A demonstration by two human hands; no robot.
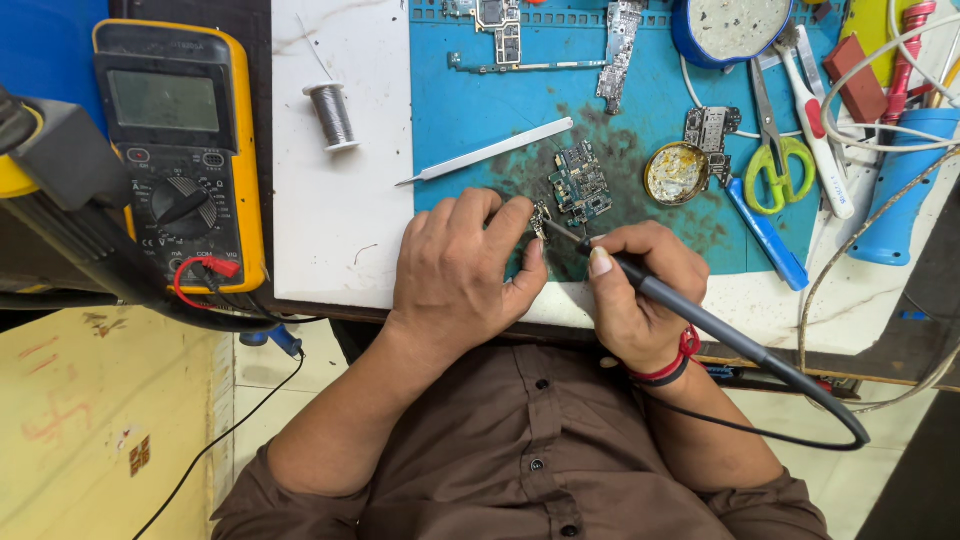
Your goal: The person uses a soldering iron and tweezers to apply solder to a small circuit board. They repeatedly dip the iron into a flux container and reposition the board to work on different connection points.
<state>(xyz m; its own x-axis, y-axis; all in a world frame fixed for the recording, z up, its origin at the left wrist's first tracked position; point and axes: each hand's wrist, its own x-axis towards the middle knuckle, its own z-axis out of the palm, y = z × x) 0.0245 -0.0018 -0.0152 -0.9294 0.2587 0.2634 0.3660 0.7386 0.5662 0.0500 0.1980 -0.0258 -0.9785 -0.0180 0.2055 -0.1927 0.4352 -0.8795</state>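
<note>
A: Describe the work surface.

B: A blue mat point(450, 110), flat and stained dark beyond the hands, lies on a white bench point(320, 210). Its soft face likely keeps small parts from sliding. Well to the left of the left hand stands a yellow meter point(180, 150) with a grey screen and rotary dial.

A: State of the left hand?

B: The left hand point(455, 275) lies palm down, fingers curled, thumb and forefinger pinched on a small chip point(540, 218). The grip appears to steady the part against the mat.

A: And the right hand?

B: The right hand point(640, 290) is closed pen-fashion around a slim grey iron point(650, 290); the tip meets the chip, between both hands. Its black cord trails off to the right.

A: Nearby items?

B: Just beyond the fingertips lies a green board point(580, 185), densely populated. Farther out: steel tweezers point(490, 152), tapered and matte; a round brass tin point(676, 173); green-handled scissors point(775, 150); a solder spool point(331, 115), beyond the left hand.
</note>
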